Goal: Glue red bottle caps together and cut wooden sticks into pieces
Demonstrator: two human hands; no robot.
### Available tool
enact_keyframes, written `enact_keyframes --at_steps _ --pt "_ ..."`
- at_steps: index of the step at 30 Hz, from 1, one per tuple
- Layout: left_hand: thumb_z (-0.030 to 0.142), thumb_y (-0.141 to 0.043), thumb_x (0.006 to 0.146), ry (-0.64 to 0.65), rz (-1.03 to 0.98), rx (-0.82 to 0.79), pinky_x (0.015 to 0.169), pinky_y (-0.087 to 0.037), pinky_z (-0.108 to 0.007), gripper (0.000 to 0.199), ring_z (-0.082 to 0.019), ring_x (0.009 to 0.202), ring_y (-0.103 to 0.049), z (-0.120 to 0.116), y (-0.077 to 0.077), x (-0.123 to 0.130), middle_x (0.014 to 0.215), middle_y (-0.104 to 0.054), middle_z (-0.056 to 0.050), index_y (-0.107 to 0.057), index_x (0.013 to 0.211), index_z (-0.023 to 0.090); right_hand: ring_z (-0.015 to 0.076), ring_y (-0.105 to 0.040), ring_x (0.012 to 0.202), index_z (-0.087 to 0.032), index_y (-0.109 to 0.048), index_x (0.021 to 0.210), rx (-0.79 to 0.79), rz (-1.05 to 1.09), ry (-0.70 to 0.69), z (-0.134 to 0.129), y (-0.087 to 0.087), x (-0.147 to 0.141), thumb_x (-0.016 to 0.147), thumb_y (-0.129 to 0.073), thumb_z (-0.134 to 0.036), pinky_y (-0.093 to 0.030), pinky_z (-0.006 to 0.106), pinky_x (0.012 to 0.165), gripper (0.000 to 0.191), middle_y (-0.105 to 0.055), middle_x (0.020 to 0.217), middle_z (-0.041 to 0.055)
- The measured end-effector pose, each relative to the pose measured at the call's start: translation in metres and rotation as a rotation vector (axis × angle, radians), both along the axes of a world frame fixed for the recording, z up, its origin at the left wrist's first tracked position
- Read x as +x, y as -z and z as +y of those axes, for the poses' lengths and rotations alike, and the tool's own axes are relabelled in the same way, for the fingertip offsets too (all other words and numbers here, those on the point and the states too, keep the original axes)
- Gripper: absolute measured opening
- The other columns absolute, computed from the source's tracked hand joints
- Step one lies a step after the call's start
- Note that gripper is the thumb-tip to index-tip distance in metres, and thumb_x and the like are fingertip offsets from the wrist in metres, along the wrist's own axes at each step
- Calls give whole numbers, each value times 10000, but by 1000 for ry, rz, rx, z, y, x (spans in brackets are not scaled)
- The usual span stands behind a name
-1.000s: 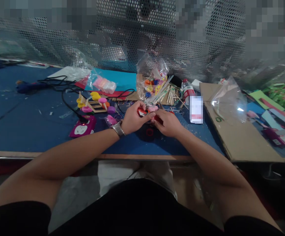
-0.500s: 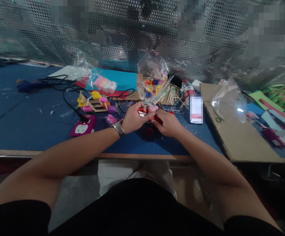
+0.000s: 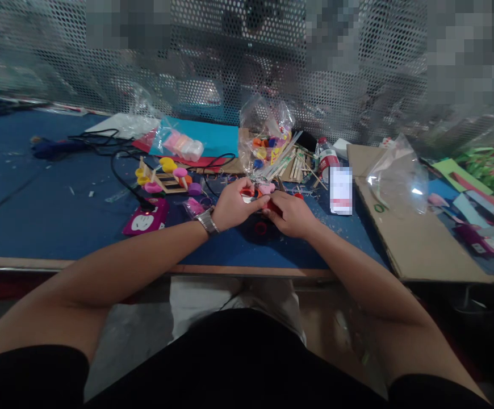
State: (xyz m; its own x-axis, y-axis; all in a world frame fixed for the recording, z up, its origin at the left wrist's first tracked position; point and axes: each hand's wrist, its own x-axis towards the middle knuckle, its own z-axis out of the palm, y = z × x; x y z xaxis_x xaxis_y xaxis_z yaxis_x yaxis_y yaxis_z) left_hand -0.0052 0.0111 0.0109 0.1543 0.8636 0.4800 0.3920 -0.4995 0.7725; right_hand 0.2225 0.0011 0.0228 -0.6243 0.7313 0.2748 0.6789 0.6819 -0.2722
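Note:
My left hand (image 3: 235, 205), with a metal watch at its wrist, is closed with its fingers around a small orange-red piece (image 3: 247, 192) that looks loop-shaped. Close against it, my right hand (image 3: 292, 213) has its fingers curled over a red piece (image 3: 274, 208), mostly hidden by them. The fingertips of both hands meet over the table. A pink piece (image 3: 266, 187) shows just beyond them; whether a hand touches it I cannot tell. Below the hands a dark round thing with a red ring (image 3: 260, 228) lies in shadow.
Left of my hands are a purple power strip (image 3: 147, 218) and a wooden-stick frame (image 3: 168, 183) with coloured clay pieces. Behind lie a clear bag of clay (image 3: 259, 142), wooden sticks (image 3: 298, 165) and a bottle (image 3: 326, 156). A phone (image 3: 340, 190) and cardboard (image 3: 413, 238) are right.
Both hands keep nearly the same place and grip. The whole view has shifted very slightly.

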Motion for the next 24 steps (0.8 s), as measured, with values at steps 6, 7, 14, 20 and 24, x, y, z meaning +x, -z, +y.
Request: enact_keyframes --at_steps 6,7,14,20,24 --pt "746 -824 857 9 -22 -3 685 -405 -305 602 -146 698 -500 0 -1 2 737 -582 29 -527 785 228 370 -745 1134 -151 -702 1309 -16 -14 19 1 0 0 1141 -505 -530 -579 465 923 459 -794 1255 228" --pt "765 -822 858 3 -29 3 687 -410 -306 612 -148 702 -505 0 -1 2 747 -589 27 -534 797 228 373 -746 1149 -149 -700 1334 -19 -6 22 2 0 0 1138 -512 -527 -584 469 936 465 -795 1269 229" --pt "860 -779 881 5 -77 54 782 -506 -339 668 -170 805 -590 1 6 3 921 -660 -6 -569 989 235 371 -757 1241 -156 -725 1406 -9 118 19 5 1 2 1115 -539 -520 -598 514 1065 501 -811 1357 222" --pt "968 -681 878 71 -185 -38 748 -525 -361 769 -169 751 -587 2 9 4 917 -632 -8 -511 1116 257 376 -781 1207 -152 -758 1370 -1 162 95 12 -2 7 1106 -542 -556 -606 521 1047 529 -833 1318 214" --pt "839 -655 988 28 -99 -12 720 -523 -365 616 -164 704 -561 6 13 3 857 -584 7 -486 1141 266 382 -776 1149 -188 -773 1289 17 174 168 20 -5 16 1123 -496 -629 -601 525 997 546 -847 1244 197"
